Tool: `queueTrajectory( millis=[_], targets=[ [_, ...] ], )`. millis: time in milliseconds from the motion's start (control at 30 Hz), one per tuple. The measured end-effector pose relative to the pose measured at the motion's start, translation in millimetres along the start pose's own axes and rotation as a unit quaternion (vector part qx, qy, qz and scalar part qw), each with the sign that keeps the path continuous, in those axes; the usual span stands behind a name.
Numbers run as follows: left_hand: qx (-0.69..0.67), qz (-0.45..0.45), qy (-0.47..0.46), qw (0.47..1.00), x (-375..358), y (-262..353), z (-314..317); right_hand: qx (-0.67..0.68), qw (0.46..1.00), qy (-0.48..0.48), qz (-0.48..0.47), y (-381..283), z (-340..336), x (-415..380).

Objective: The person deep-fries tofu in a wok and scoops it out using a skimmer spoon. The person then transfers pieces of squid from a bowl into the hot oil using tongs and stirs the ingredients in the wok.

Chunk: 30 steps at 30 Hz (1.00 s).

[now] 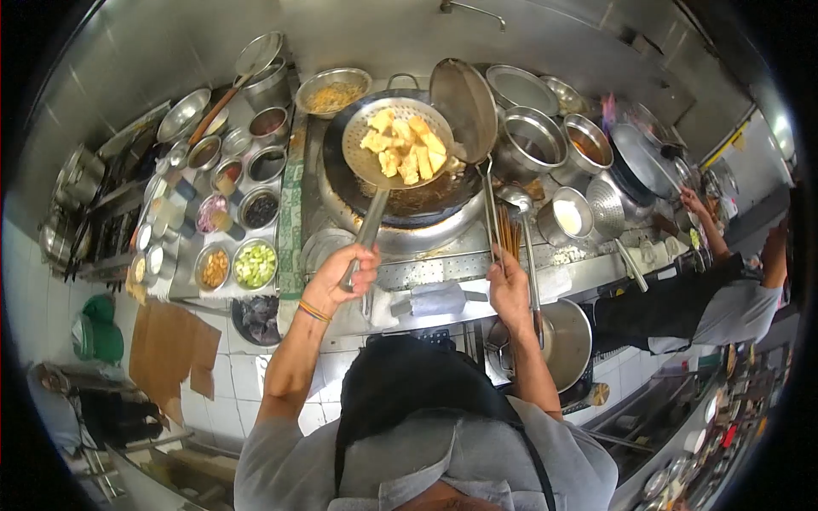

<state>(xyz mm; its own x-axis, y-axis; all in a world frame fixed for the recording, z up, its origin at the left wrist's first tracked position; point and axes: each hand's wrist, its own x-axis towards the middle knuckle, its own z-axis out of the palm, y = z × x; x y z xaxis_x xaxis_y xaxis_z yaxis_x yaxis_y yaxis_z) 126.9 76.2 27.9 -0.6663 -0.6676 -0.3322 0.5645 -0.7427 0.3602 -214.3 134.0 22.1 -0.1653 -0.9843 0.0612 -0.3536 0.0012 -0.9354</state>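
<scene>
My left hand is closed around the handle of a perforated metal skimmer. Yellow fried pieces, perhaps tofu, lie in its bowl. Beneath the skimmer sits a wok with dark, oily contents, partly hidden. Closed on a long metal handle, my right hand holds what looks like a dark round strainer, tilted up at the wok's right side. A ladle rests just right of that handle.
Ingredient bowls, including chopped greens, stand at left beside a green cloth. Metal pots crowd the right of the wok. A co-worker's hand works over another wok near a flame. Below right is a large pot.
</scene>
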Motion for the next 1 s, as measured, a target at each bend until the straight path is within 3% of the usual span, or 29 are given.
queueTrajectory(
  millis=[133,300,400,467,533,700,800,867,967,1000],
  targets=[
    [-0.018,0.017,0.035,0.999,-20,-15,-4,0.064,0.997,0.014,-0.037,1,-14,25],
    [-0.001,0.111,0.119,0.987,-83,-47,7,-0.016,0.998,0.056,-0.015,0,-24,55],
    [0.014,0.162,0.159,0.974,-117,-69,-1,-0.029,0.996,0.046,-0.071,36,-15,79],
    [0.011,0.186,0.182,0.966,-137,-88,-12,0.107,0.991,-0.022,0.081,9,-9,71],
    [-0.010,0.207,0.212,0.955,-153,-109,-24,0.269,0.939,-0.082,0.200,-11,-3,62],
    [-0.093,0.199,0.206,0.953,-166,-154,-66,0.435,0.835,-0.158,0.299,-22,4,90],
    [-0.127,0.180,0.180,0.959,-154,-170,-94,0.433,0.829,-0.197,0.293,11,19,137],
    [-0.182,0.172,0.139,0.958,-141,-177,-104,0.370,0.873,-0.199,0.249,-2,24,133],
    [-0.098,0.157,0.188,0.965,-131,-184,-118,0.198,0.940,-0.220,0.168,-12,23,117],
    [-0.080,0.156,0.194,0.965,-128,-189,-124,0.123,0.971,-0.195,0.063,-4,24,115]
  ],
)
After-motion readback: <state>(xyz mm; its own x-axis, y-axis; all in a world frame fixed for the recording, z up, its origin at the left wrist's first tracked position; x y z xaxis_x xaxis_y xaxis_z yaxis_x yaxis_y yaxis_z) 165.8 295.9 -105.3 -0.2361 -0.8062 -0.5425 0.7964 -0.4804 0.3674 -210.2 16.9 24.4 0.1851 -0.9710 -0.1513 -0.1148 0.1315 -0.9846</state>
